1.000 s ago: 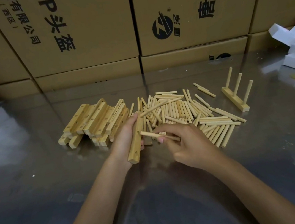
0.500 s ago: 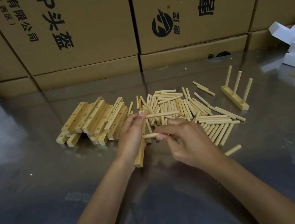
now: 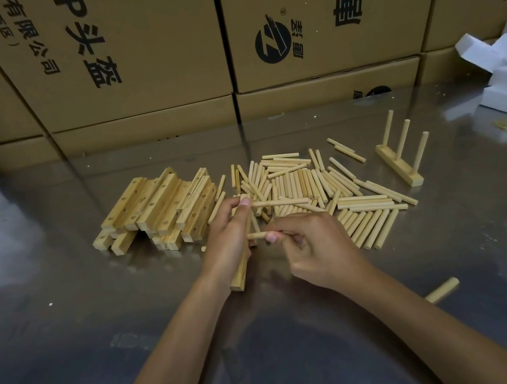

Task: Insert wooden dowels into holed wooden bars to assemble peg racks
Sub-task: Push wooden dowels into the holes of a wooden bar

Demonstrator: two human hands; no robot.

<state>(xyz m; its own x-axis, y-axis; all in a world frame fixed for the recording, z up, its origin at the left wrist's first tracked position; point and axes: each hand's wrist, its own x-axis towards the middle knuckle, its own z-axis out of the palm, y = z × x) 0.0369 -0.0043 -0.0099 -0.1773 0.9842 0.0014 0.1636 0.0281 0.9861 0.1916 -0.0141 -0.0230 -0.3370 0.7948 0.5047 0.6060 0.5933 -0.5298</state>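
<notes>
Both hands meet at the middle of the head view. The left hand wraps its fingers around a holed wooden bar, holding it steeply tilted, its near end low over the metal table and its far end hidden behind the fingers. One dowel sticks out sideways to the right from the top of the bar, just beside the left thumb. The right hand pinches a second dowel between thumb and fingertips, its left end touching the bar's side lower down; whether it is seated in a hole I cannot tell.

Just beyond the left hand lies a stack of bars, drilled holes showing on their upper faces. To its right, beyond both hands, is a spread heap of loose dowels, most lying roughly parallel. Far right of the heap stands a finished rack, three pegs upright in its bar. A lone dowel lies near the right forearm, well apart from the heap. Cardboard boxes with printed lettering line the far edge of the table, and white foam blocks sit at the far right.
</notes>
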